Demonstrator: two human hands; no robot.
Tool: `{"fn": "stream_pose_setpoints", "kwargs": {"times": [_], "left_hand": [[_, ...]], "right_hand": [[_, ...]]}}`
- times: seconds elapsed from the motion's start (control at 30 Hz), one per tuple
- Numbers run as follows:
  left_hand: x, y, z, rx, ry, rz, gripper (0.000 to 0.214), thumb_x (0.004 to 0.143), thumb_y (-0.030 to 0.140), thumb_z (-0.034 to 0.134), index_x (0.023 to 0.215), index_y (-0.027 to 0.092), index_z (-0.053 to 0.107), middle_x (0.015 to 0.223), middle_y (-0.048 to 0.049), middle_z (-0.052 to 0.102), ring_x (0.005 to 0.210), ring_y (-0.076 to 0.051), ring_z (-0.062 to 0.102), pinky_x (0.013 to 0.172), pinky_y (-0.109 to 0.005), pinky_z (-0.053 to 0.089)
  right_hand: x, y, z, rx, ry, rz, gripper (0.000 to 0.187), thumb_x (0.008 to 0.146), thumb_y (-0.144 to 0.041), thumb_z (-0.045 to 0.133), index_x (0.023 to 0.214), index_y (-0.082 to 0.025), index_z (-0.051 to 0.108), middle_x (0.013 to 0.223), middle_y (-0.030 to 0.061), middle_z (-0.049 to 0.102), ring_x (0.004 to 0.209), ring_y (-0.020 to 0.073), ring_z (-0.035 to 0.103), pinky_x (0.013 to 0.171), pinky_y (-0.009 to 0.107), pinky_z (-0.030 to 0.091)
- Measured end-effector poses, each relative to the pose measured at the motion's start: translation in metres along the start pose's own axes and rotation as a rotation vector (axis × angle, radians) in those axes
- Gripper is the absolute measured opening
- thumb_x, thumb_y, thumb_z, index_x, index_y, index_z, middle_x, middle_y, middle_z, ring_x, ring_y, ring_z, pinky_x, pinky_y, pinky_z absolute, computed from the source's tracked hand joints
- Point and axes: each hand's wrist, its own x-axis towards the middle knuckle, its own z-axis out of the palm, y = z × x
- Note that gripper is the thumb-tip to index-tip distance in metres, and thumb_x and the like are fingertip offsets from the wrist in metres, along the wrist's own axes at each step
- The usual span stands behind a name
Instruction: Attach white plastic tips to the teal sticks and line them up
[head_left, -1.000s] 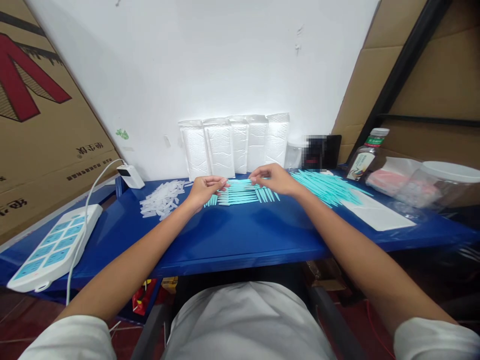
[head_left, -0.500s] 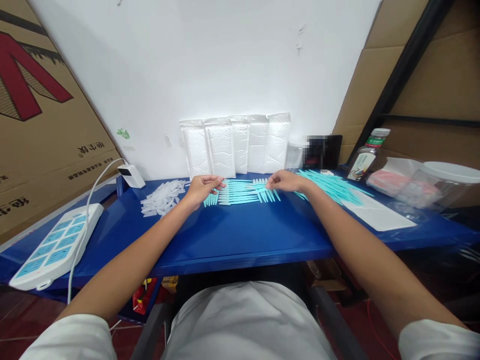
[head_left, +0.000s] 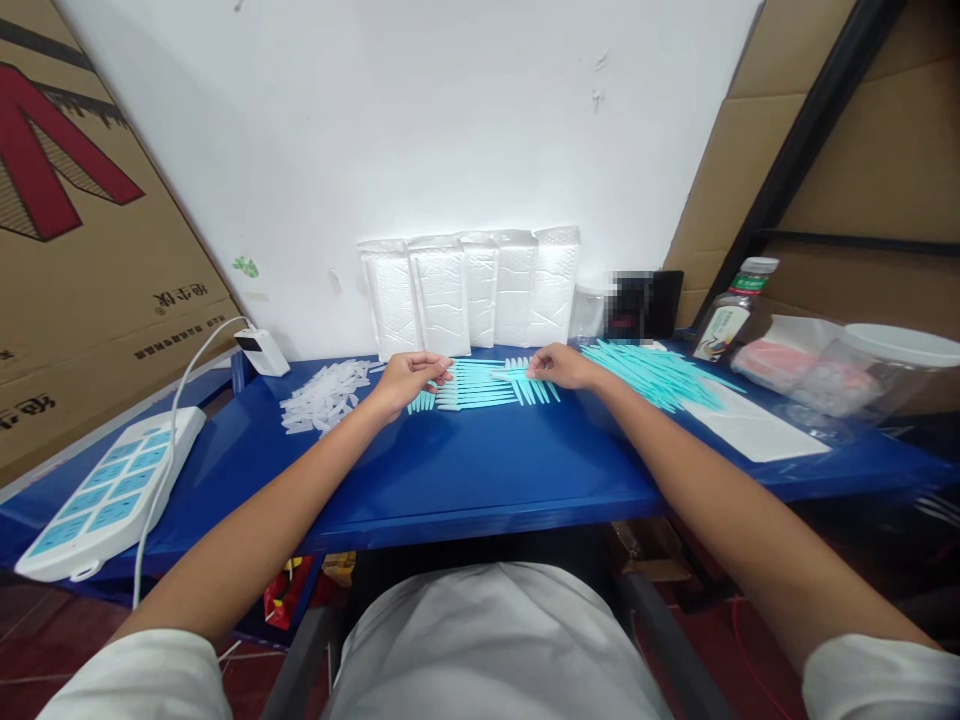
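Note:
My left hand [head_left: 412, 382] is closed in a pinch at the left end of the middle row; whatever lies between its fingertips is too small to make out. My right hand [head_left: 559, 366] pinches a slim turquoise eyebrow razor [head_left: 519, 374], its pale end pointing left. Between the hands, a row of turquoise razors [head_left: 480, 394] lies side by side with pale ends to the left. Below my right hand, several more razors [head_left: 536, 391] lie crosswise, and another few [head_left: 422, 401] show under my left hand.
Left of my hands is a heap of clear plastic caps [head_left: 324, 398]; a pile of turquoise razors [head_left: 660, 372] lies right. White padded envelopes [head_left: 442, 295] lean on the wall. A power strip [head_left: 112, 495], bottle [head_left: 731, 315], clear jar [head_left: 885, 380] and white sheet [head_left: 765, 430] flank the blue table [head_left: 487, 470].
My right hand has shifted slightly left with the razor, closer to my left hand. The left hand has barely moved, a touch to the right.

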Motion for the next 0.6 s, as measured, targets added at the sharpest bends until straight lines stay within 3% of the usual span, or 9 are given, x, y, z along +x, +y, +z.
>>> {"fn": "stream_pose_setpoints", "kwargs": {"times": [0.13, 0.6], "left_hand": [[0.0, 0.0, 0.0, 0.002, -0.014, -0.002, 0.054, 0.07, 0.06, 0.09, 0.097, 0.016, 0.081, 0.089, -0.0112, 0.079, 0.08, -0.02, 0.068, 0.07, -0.032, 0.055], [0.0, -0.002, 0.001, 0.023, -0.045, -0.008, 0.053, 0.07, 0.06, 0.09, 0.097, 0.015, 0.081, 0.089, -0.0117, 0.078, 0.08, -0.02, 0.068, 0.07, -0.033, 0.055]], "right_hand": [[0.002, 0.001, 0.001, -0.019, 0.008, -0.06, 0.029, 0.08, -0.043, 0.073, 0.085, -0.015, 0.078, 0.079, 0.0032, 0.071, 0.074, 0.016, 0.056, 0.07, 0.027, 0.041], [-0.002, -0.011, -0.001, -0.099, 0.147, 0.017, 0.028, 0.087, -0.034, 0.065, 0.097, -0.014, 0.082, 0.085, 0.0058, 0.075, 0.074, 0.0166, 0.058, 0.071, 0.027, 0.043]]}}
